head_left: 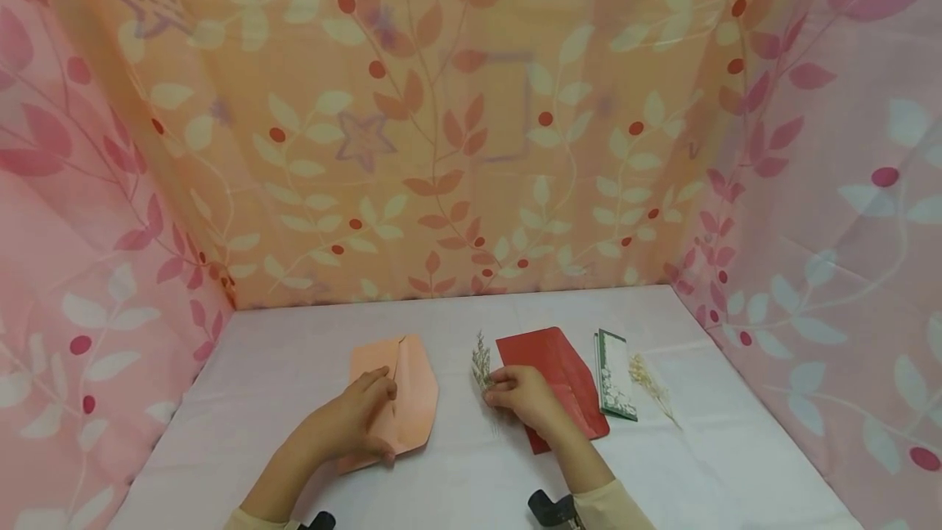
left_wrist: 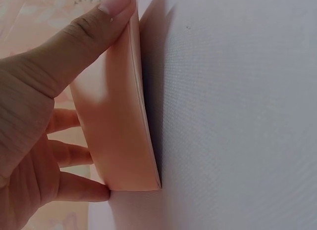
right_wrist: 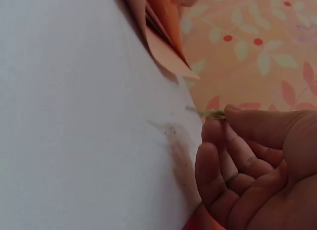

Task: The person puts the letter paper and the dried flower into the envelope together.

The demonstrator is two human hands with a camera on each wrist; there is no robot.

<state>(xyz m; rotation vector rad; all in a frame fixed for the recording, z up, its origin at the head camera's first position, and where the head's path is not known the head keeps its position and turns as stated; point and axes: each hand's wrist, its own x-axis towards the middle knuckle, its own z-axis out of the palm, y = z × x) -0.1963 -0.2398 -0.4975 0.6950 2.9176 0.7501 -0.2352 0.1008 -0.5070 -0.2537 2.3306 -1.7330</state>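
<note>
Here's your right hand (head_left: 521, 395), thumb and fingertips pinching the dried sprig (head_left: 481, 362), its long axis running near to far, feathery tip at the far end. Over to the left lies the peach envelope (head_left: 416, 399), open side facing right, squarely toward that sprig (and it gapes a little!). Your left hand (head_left: 359, 411) is the nearer one there, gripping the paper, while the red envelope (head_left: 562, 379) lies under your right wrist.
</note>
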